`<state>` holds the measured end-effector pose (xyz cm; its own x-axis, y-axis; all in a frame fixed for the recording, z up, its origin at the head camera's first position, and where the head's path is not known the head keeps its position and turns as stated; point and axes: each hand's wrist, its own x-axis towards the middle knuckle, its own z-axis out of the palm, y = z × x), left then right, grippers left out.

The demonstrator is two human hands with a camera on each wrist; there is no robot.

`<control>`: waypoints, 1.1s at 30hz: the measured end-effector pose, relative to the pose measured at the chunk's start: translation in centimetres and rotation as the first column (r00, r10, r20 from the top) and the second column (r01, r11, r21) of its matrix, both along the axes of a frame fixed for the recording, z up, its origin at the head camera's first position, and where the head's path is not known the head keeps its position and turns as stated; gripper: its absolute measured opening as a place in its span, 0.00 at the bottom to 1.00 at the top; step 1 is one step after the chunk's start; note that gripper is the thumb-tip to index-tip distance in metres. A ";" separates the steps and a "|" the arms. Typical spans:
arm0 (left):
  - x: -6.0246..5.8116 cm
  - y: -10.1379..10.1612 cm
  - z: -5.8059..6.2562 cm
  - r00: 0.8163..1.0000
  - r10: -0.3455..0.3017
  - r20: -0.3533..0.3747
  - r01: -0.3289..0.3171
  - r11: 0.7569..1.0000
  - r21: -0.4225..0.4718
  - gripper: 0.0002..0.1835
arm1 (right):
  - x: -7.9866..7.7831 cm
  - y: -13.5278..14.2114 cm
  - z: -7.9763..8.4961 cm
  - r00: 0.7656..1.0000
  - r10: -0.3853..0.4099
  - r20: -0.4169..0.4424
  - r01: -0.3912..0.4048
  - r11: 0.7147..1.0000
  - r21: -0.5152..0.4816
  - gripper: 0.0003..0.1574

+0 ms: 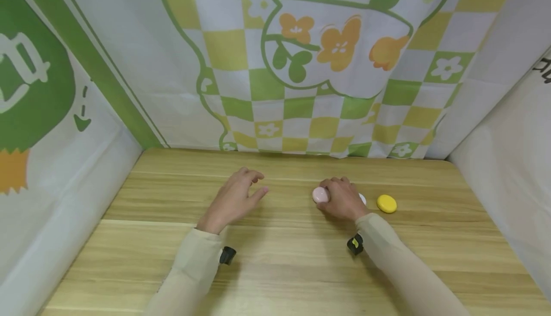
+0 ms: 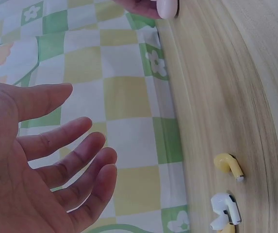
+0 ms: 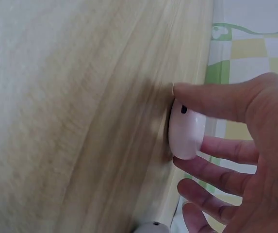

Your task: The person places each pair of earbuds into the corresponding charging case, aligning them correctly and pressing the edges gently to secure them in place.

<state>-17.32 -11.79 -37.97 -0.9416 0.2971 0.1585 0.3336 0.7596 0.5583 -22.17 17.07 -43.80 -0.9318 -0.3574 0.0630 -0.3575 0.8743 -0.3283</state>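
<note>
My right hand pinches a round pink earbud case between thumb and fingers, low over the table or on it. A small dark slot shows on the side of the pink case in the right wrist view. A white case is partly hidden behind that hand, with a yellow case to its right. My left hand hovers with relaxed fingers and holds nothing. In the left wrist view, a yellow earbud and a white earbud lie on the table; the head view does not show them.
The wooden table is bounded at the back by a checkered, flower-printed cloth. White printed cloth walls stand at both sides. Part of another yellow earbud shows at the left wrist view's lower edge.
</note>
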 end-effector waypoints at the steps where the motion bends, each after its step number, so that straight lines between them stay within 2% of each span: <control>1: 0.0 0.0 0.0 1.000 0.001 -0.003 -0.001 1.000 0.000 0.23 | 0.0 0.1 0.1 1.000 -0.001 0.005 0.001 1.000 0.006 0.35; 7: -0.1 -0.1 0.0 1.000 0.001 -0.011 -0.001 1.000 0.002 0.22 | 0.3 1.8 1.4 0.999 -0.007 0.033 0.007 1.000 -0.018 0.42; 10: -0.1 -0.2 0.1 1.000 0.000 -0.012 0.000 1.000 0.012 0.22 | 0.5 3.4 1.9 0.998 -0.021 0.052 0.024 0.999 -0.046 0.43; 14: -0.1 -0.3 0.2 1.000 -0.004 -0.017 0.004 1.000 0.022 0.22 | 0.7 5.5 2.2 0.998 -0.029 0.056 0.031 0.999 -0.028 0.43; 23: -0.3 -0.3 0.0 1.000 -0.007 -0.011 0.007 1.000 0.022 0.22 | 1.1 7.9 1.5 0.999 -0.036 0.035 0.033 0.997 0.067 0.43; 33: -0.2 0.0 -0.1 1.000 -0.013 0.002 0.013 1.000 0.012 0.20 | 0.8 8.5 0.5 0.998 -0.035 0.053 0.032 0.997 0.065 0.34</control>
<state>-17.52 -11.82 -38.08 -0.9379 0.3076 0.1605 0.3427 0.7486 0.5676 -21.39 25.61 -43.35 -0.9448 -0.3275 -0.0095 -0.3110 0.9054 -0.2891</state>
